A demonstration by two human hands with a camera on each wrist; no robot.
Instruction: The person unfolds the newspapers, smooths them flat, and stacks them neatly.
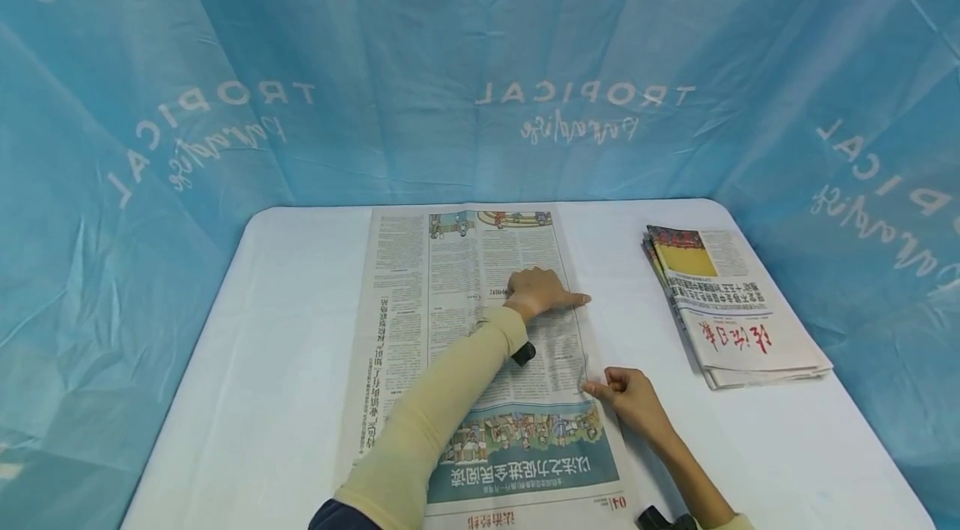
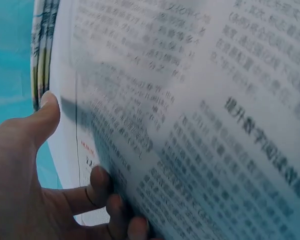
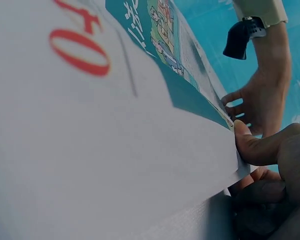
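A newspaper (image 1: 450, 288) lies spread lengthwise on the white table, its teal illustrated banner toward the near end. My left hand (image 1: 542, 293) rests on the page near its right edge. In the left wrist view, the left thumb (image 2: 49, 107) stands apart from the other fingers, whose tips touch the paper, partly hidden. Lower down, my right hand (image 1: 628, 398) pinches the newspaper's right edge. The right wrist view shows the right thumb (image 3: 255, 147) on top of the slightly raised edge, the other fingers beneath it and partly in shadow.
A stack of folded newspapers (image 1: 735, 330) lies at the right side of the white table (image 1: 292, 330). Blue printed sheeting (image 1: 420, 138) hangs behind the table and along both sides.
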